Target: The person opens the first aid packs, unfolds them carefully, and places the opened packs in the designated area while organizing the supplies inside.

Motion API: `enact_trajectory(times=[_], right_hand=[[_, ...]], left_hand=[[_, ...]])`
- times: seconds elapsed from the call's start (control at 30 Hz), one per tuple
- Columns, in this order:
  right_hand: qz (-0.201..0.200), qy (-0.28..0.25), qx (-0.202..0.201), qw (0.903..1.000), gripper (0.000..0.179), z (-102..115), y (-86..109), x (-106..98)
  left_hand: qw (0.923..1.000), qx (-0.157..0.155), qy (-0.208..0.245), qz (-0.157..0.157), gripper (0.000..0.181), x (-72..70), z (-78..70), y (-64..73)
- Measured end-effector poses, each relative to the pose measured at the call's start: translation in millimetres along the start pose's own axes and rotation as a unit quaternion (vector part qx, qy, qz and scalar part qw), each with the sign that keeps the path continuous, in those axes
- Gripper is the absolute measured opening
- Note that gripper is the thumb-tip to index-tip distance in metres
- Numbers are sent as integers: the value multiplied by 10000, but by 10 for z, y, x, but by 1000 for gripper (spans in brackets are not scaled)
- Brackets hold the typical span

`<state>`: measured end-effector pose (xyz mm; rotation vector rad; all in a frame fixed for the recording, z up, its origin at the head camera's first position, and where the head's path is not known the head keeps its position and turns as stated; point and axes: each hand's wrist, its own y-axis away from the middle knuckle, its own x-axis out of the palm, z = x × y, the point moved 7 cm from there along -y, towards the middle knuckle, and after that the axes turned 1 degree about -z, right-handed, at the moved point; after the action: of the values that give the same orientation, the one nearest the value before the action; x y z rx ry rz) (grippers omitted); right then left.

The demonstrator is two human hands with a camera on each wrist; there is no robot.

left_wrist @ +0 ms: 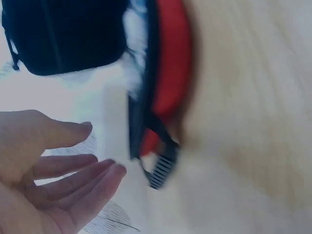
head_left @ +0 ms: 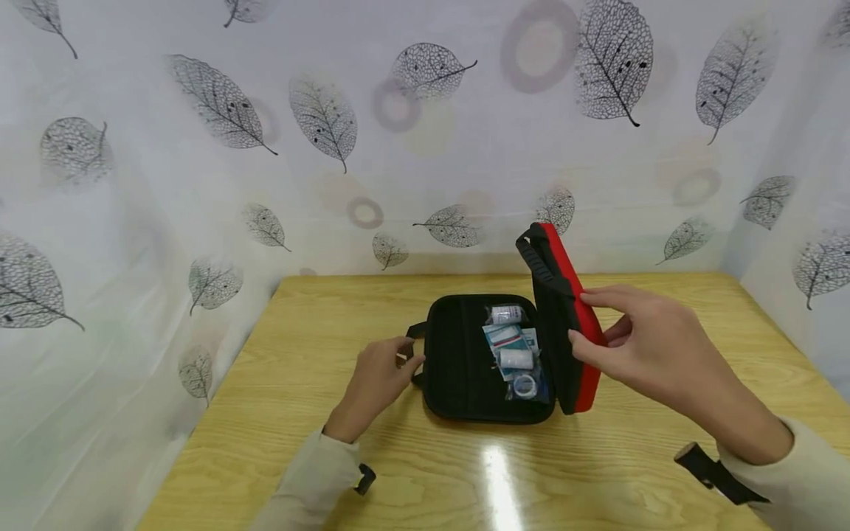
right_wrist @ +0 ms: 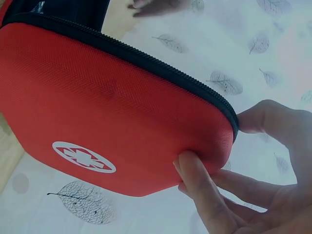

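A first-aid case [head_left: 445, 361] lies unzipped on the table, its black inside facing up. Its red lid [head_left: 588, 380] stands raised at the right, tilted slightly, and bears a white cross emblem [right_wrist: 84, 157] outside. My right hand [head_left: 654, 346] pinches the lid's edge between thumb and fingers. At the case's left side, my left hand [head_left: 380, 376] is beside a black strap [head_left: 416, 330], with relaxed fingers and nothing held. Inside lie wrapped white rolls [head_left: 516, 359], flat packets [head_left: 508, 338] and a ring-shaped roll [head_left: 524, 386] in clear wrap.
The case rests on a wood-grain table [head_left: 319, 317]. A pale cloth with leaf prints [head_left: 465, 169] hangs behind and along both sides. A black carry handle [head_left: 541, 262] sits on the raised lid. Dark wrist straps [head_left: 717, 476] show at both sleeves.
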<state>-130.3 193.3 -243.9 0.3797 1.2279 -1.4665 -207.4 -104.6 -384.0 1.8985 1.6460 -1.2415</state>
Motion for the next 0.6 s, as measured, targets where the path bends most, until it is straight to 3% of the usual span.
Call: enact_trajectory(times=[0.13,0.37,0.5,0.6], right_hand=[[113,-81,263,9996,46,-122,26,-47],[183,-276,809,9962,47,-368,99,-129],[286,-501,1140,9918,48,-537,140,-145],[399,-716,1354,9874,48,-665,172,-144]], left_hand=[[9984,-403,-1,406,20,118,177,-15],[9909,-852,-173,1030,36,278,295,-24],[9860,-975,-257,1327,40,336,317,-5],[9866,-894,-200,1349,35,355,308,-9]])
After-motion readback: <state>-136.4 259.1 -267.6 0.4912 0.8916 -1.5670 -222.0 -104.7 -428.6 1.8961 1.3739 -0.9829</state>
